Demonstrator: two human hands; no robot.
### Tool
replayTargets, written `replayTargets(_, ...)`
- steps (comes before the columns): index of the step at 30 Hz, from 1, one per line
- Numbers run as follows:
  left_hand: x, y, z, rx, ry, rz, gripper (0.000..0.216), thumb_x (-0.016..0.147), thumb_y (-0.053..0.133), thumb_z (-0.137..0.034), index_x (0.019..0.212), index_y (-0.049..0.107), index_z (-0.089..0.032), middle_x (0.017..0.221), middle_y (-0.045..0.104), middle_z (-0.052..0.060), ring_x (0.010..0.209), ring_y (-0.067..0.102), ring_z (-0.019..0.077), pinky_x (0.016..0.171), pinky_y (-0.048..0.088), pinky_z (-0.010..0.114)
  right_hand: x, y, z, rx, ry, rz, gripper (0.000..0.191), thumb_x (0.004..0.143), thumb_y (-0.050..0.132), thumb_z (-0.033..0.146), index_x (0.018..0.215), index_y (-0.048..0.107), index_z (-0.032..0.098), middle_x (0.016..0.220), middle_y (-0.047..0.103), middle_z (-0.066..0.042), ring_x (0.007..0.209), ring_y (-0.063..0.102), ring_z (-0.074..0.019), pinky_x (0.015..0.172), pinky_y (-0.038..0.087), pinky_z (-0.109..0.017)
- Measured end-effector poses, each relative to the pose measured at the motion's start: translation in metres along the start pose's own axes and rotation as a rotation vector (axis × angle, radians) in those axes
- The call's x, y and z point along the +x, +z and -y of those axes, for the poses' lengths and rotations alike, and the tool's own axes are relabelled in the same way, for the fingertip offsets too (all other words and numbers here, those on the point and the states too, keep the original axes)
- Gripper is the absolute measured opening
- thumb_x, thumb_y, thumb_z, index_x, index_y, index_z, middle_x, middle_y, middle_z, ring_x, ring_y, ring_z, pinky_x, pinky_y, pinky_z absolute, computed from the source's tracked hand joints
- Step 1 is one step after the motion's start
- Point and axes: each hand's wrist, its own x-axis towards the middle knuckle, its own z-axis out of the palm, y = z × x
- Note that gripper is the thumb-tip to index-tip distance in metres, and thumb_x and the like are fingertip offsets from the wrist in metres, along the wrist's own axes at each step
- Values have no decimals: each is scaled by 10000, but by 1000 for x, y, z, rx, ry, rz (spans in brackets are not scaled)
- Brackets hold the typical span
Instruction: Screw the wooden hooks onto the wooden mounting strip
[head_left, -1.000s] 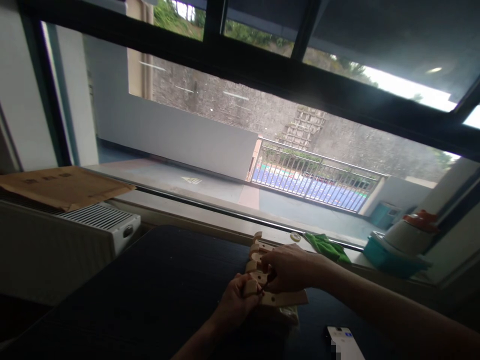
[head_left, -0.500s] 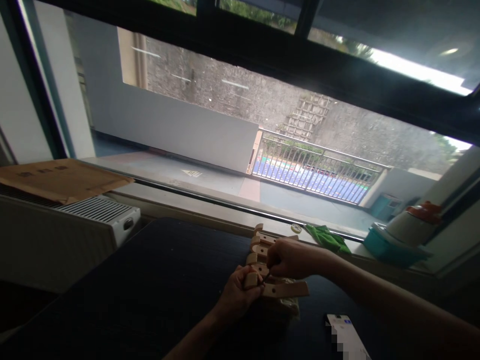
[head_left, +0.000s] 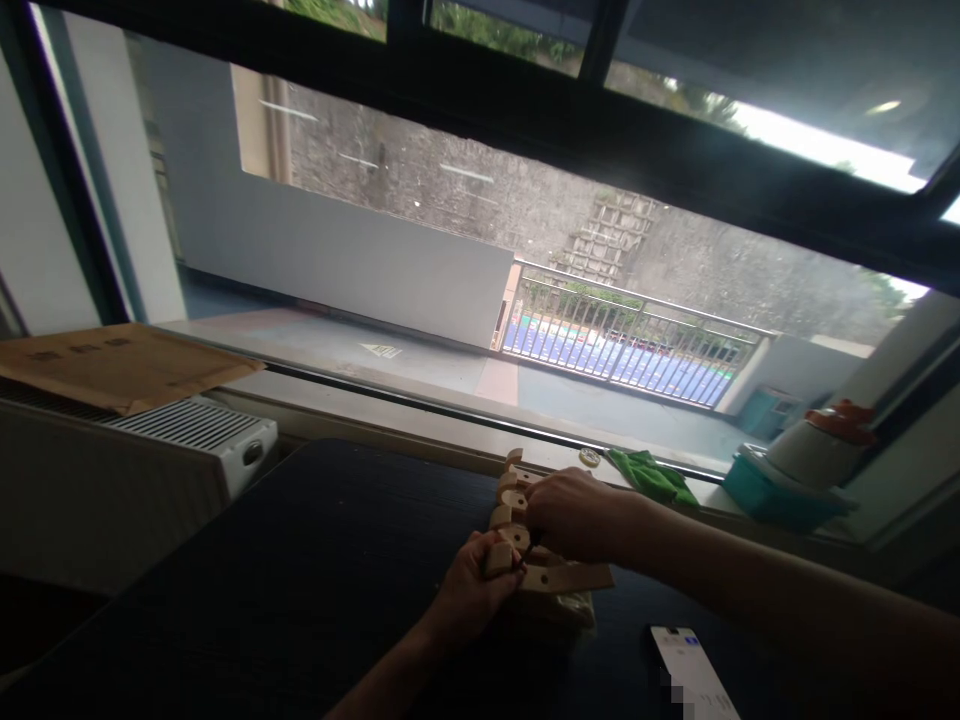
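My left hand (head_left: 480,588) is closed around the near end of a light wooden piece (head_left: 500,560) with a rounded end. A flat wooden strip (head_left: 574,578) with a dark round hole runs from there to the right. Just above it, my right hand (head_left: 570,515) is closed, knuckles up, on a thin dark tool pointing down at the wood by my left fingers. Most of that tool is hidden by the hand. Beyond, several similar wooden pieces (head_left: 516,500) with holes and curved ends stand in a row, partly covered by my right hand.
The dark table (head_left: 300,560) carries a phone (head_left: 694,665) at the near right and crumpled clear plastic (head_left: 577,608) under the wood. On the windowsill lie a tape roll (head_left: 589,457), a green cloth (head_left: 651,477) and a teal container (head_left: 780,497). A brown envelope (head_left: 127,365) rests on the radiator (head_left: 247,440).
My right hand has turned over at the wrist, its back now facing up and hiding more of the thin dark tool. My left hand keeps its grip; the view has shifted slightly.
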Motion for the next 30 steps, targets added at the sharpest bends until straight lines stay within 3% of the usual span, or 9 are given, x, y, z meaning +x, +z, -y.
replayTargets(5, -3, 0, -12, 23, -25, 4, 82, 652, 667, -208, 679, 604, -161, 770, 537, 11, 758, 530, 174, 710, 439, 261, 9, 5, -11, 83, 27, 16, 144, 764, 559, 188, 847, 671, 150, 842, 658, -58, 740, 584, -156, 582, 359, -236)
replayTargets(9, -5, 0, -19, 72, -16, -11, 69, 660, 663, -206, 660, 616, -156, 756, 519, 11, 743, 514, 169, 707, 433, 260, 13, 12, -18, 155, 129, 64, 189, 731, 589, 311, 809, 673, 161, 733, 629, -34, 610, 544, -138, 500, 342, -228)
replayTargets(13, -4, 0, -15, 78, 8, -11, 72, 666, 667, -213, 686, 630, -155, 761, 534, 11, 769, 517, 176, 725, 433, 266, 6, 15, -16, 167, 195, 59, 317, 803, 497, 411, 802, 679, 151, 697, 619, -48, 592, 542, -155, 511, 353, -258)
replayTargets(18, -1, 0, -7, 55, 23, -15, 104, 670, 676, -238, 696, 622, -153, 726, 546, 4, 750, 526, 174, 714, 439, 270, -8, 7, -4, 104, 90, 8, 208, 765, 579, 285, 924, 676, 192, 846, 645, -47, 758, 578, -192, 648, 379, -298)
replayTargets(22, -1, 0, -2, 39, 26, -8, 135, 666, 691, -255, 734, 637, -152, 779, 578, 15, 769, 550, 178, 717, 448, 268, -6, 4, 0, 68, 1, 17, 159, 787, 528, 150, 787, 686, 165, 766, 642, -45, 719, 577, -170, 631, 370, -276)
replayTargets(26, -1, 0, -1, -4, 39, -14, 231, 678, 700, -289, 873, 681, -167, 855, 581, 28, 819, 574, 189, 739, 464, 270, 1, 11, -3, 107, -11, -30, 159, 801, 530, 208, 814, 677, 150, 790, 650, -59, 703, 576, -154, 570, 347, -243)
replayTargets(30, -2, -1, -6, 9, 24, -25, 178, 666, 712, -310, 771, 698, -167, 803, 577, 20, 802, 571, 188, 719, 467, 262, -4, 14, -6, 191, 4, -148, 196, 801, 549, 326, 842, 660, 170, 803, 651, -50, 712, 584, -171, 578, 352, -256)
